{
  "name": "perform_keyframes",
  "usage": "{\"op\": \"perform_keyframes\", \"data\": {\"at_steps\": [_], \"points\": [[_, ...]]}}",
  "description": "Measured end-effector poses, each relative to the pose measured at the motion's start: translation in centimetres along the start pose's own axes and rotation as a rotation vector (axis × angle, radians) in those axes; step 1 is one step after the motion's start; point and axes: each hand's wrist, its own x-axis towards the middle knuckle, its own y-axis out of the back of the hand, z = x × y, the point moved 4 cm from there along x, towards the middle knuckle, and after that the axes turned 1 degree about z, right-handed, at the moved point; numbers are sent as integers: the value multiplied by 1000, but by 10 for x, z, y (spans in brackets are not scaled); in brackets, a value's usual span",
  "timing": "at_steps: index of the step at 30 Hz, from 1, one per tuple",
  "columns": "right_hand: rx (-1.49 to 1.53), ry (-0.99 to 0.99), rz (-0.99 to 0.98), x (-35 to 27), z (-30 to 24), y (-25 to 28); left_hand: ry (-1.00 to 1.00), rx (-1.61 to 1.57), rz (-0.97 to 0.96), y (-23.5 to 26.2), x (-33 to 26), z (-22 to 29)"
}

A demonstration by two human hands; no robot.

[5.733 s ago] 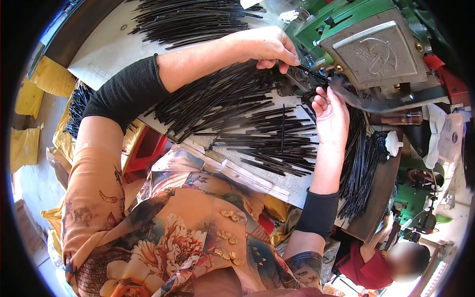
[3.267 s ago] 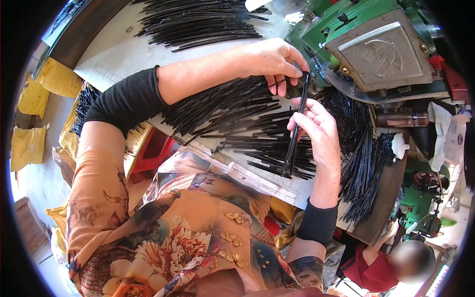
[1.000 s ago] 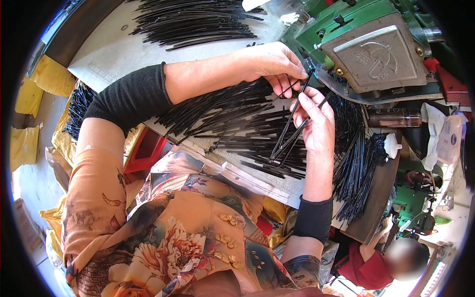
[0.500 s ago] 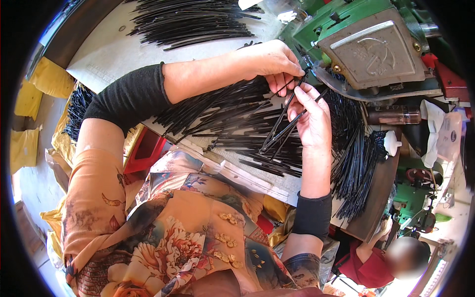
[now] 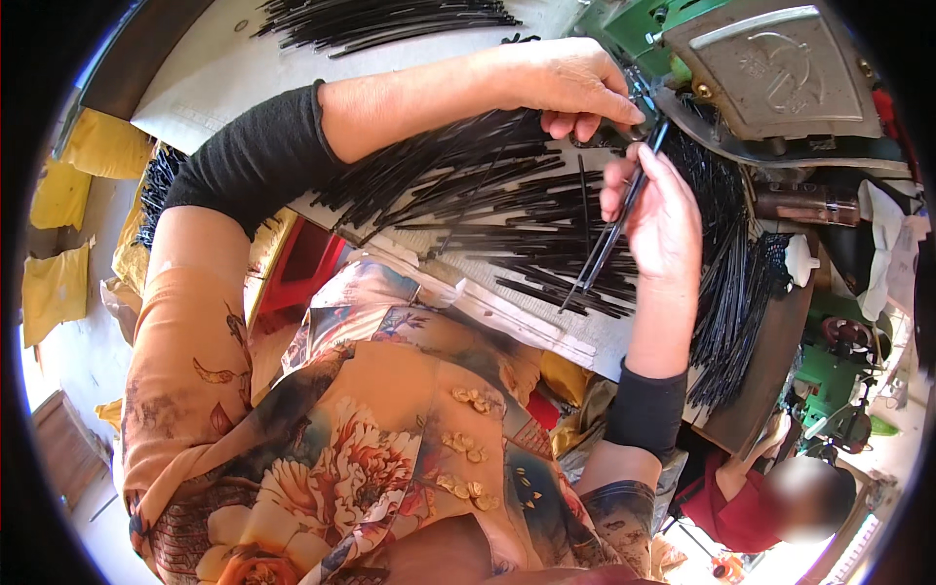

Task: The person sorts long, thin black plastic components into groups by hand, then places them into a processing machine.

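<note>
From where I stand, the right hand [image 5: 665, 219] has its fingers closed around thin black rods [image 5: 605, 248], right of the frame's centre. The left hand [image 5: 575, 83] is near their upper ends, beside the green-and-grey machine [image 5: 775, 83]; whether its fingers pinch something, I cannot tell.

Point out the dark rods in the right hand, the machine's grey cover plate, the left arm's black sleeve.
Dark rods [image 5: 611, 237]: head view, on the length below the right hand [image 5: 659, 219].
Grey cover plate [image 5: 775, 80]: head view, middle of its face.
Black sleeve [image 5: 255, 161]: head view, middle of its fabric.
</note>
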Motion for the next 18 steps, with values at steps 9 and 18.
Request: {"op": "perform_keyframes", "data": {"at_steps": [9, 18], "points": [[-524, 138, 303, -54, -56, 87, -358, 444, -224, -33, -25, 17], [-1422, 350, 800, -66, -79, 168, -445, 702, -184, -54, -31, 14]]}}
